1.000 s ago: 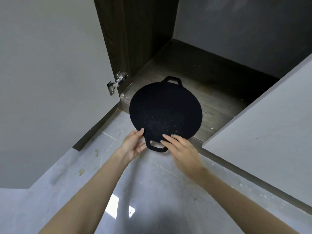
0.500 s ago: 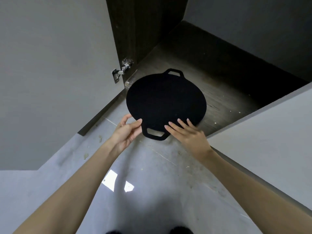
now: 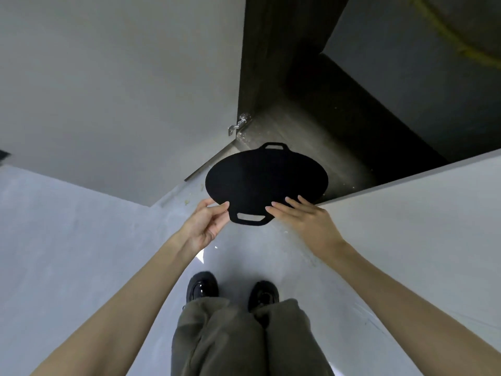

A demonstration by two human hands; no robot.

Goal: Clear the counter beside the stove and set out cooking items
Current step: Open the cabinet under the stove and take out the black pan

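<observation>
Both hands on pan [image 3: 265,180] rim beside door [image 3: 393,202] edge: left hand [image 3: 204,226] pinches, right hand [image 3: 306,223] lies flat.

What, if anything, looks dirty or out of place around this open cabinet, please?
Pale specks litter the dark cabinet floor, and yellowish crumbs lie on the grey floor by its left corner. The door hinge looks crusted white. The black griddle pan seems intact.

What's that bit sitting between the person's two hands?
The near loop handle of the black pan, seen in the head view. The left hand pinches the rim on one side; the right hand lays its fingers flat on the other.
</observation>
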